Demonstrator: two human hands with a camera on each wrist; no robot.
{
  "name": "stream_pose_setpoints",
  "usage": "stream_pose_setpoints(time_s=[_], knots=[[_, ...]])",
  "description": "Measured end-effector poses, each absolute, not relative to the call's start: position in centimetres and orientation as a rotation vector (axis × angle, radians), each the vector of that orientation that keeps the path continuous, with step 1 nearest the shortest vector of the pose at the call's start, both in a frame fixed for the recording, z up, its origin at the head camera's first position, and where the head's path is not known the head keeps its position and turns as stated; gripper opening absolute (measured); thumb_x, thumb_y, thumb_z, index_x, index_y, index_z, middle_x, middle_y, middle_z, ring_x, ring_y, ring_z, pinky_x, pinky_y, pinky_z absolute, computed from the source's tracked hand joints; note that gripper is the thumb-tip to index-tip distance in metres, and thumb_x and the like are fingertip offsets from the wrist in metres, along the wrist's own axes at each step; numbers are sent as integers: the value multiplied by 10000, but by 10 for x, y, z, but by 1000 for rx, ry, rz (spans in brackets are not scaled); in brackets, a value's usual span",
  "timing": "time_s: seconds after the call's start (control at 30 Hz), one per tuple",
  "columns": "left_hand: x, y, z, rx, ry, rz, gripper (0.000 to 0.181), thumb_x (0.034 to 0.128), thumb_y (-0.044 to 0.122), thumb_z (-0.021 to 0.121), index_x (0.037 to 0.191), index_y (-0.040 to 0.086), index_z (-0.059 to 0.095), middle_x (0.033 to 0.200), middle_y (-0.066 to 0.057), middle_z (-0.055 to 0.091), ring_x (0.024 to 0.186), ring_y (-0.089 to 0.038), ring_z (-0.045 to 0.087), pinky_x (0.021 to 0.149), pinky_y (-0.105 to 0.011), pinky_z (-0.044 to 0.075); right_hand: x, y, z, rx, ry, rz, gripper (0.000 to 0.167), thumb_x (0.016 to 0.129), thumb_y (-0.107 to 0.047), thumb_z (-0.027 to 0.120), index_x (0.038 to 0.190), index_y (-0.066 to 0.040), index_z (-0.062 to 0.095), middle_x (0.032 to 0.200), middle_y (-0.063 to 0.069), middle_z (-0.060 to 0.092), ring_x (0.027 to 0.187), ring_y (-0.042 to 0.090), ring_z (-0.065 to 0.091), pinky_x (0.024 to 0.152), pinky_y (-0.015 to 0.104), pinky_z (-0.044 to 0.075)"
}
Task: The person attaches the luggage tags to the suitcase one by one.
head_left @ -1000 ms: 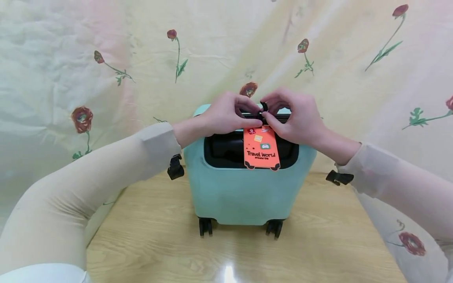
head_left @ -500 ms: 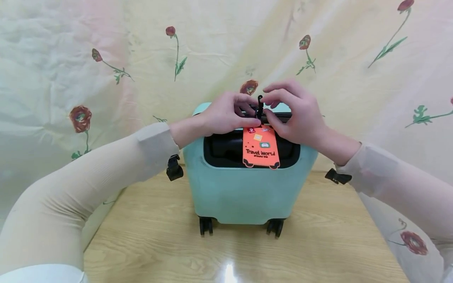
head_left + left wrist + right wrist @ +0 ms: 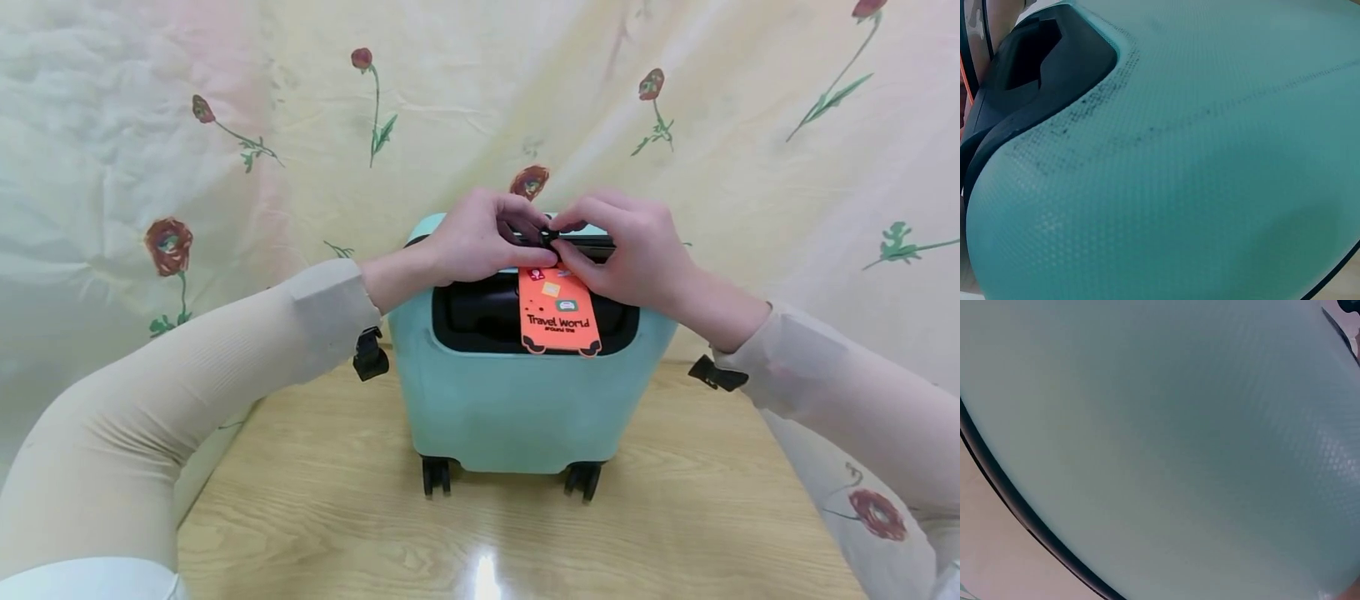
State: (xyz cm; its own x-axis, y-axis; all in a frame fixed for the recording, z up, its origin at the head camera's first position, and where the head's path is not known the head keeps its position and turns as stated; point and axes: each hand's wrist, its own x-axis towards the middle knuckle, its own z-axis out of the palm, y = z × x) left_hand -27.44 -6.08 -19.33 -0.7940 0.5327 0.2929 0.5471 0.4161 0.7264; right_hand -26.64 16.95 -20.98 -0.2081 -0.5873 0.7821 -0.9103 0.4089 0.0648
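Observation:
An orange luggage tag [image 3: 559, 312] printed "Travel World" hangs over the black recess at the top of a mint-green suitcase [image 3: 517, 408]. Its black strap [image 3: 550, 236] is mostly covered by fingers, at the suitcase's dark handle [image 3: 596, 243]. My left hand [image 3: 491, 237] comes from the left and pinches the strap just above the tag. From the right, my right hand [image 3: 630, 246] pinches the strap between thumb and index finger. The left wrist view is filled by the suitcase shell [image 3: 1210, 175]; fingers barely show at its left edge. Shell also fills the right wrist view.
The suitcase stands upright on black wheels [image 3: 582, 479] on a wooden table [image 3: 360, 533]. A flower-print cloth [image 3: 450, 100] hangs close behind it and at the sides. Black buckled straps hang at both sleeve cuffs.
Half a second ago the strap's end stood up above my spread right fingers; now those fingers have closed in on it and the end is mostly hidden. The tag has shifted slightly right.

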Motion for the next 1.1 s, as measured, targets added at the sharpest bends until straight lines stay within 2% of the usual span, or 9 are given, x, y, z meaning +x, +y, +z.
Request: stream_pose_setpoints(time_s=[0.23, 0.37, 0.47, 0.6, 0.67, 0.87, 1.0, 1.1], knots=[[-275, -59, -194, -1000, -2626, -1317, 379, 891, 236, 888, 1236, 121, 783, 1126, -32, 814, 960, -108, 753, 864, -254, 599, -267, 171, -211, 1293, -1923, 516, 165, 858, -65, 837, 987, -14, 746, 961, 139, 789, 881, 237, 778, 963, 92, 503], [-275, -59, -195, -1009, -2621, -1313, 384, 897, 232, 881, 1247, 109, 783, 1146, -42, 809, 975, -110, 757, 880, -246, 602, -268, 171, -213, 1268, -1935, 488, 148, 881, -82, 813, 998, -19, 749, 944, 132, 784, 868, 228, 776, 854, 270, 596], [-275, -59, -196, -1000, -2619, -1331, 380, 895, 228, 882, 1241, 103, 786, 1146, -47, 809, 994, -110, 758, 894, -247, 595, -268, 172, -214, 1238, -1947, 480, 136, 900, -94, 793, 1009, -22, 756, 956, 138, 766, 856, 222, 765, 800, 361, 603], [-274, -60, -195, -998, -2613, -1342, 375, 898, 227, 880, 1237, 100, 783, 1157, -46, 806, 1005, -116, 755, 912, -255, 586, -267, 171, -214, 1208, -1966, 469, 130, 916, -102, 782, 1024, -31, 772, 994, 144, 741, 848, 205, 755, 820, 279, 588], [-274, -61, -196, -1002, -2610, -1338, 371, 901, 230, 877, 1236, 103, 779, 1166, -41, 800, 996, -120, 753, 915, -259, 585, -267, 170, -214, 1200, -1964, 461, 126, 914, -93, 785, 1021, -27, 777, 997, 144, 739, 846, 204, 755, 819, 279, 589], [-273, -60, -195, -946, -2632, -1357, 384, 894, 250, 885, 1238, 119, 777, 1192, -33, 752, 940, -152, 760, 875, -271, 598, -265, 168, -213, 1201, -1945, 429, 123, 895, -45, 799, 1006, 10, 789, 1001, 174, 742, 841, 260, 750, 734, 418, 615], [-273, -60, -195, -946, -2637, -1331, 378, 902, 244, 877, 1242, 115, 773, 1126, -44, 739, 942, -160, 730, 869, -264, 579, -264, 168, -211, 1204, -1926, 394, 195, 878, -4, 794, 1072, 9, 810, 1015, 186, 751, 835, 292, 744, 703, 448, 622], [-272, -59, -195, -943, -2631, -1336, 375, 898, 238, 879, 1234, 108, 774, 1101, -47, 742, 942, -162, 721, 867, -266, 571, -265, 168, -210, 1214, -1916, 403, 230, 881, -1, 801, 1111, -4, 804, 1001, 181, 765, 832, 274, 751, 726, 440, 626]])
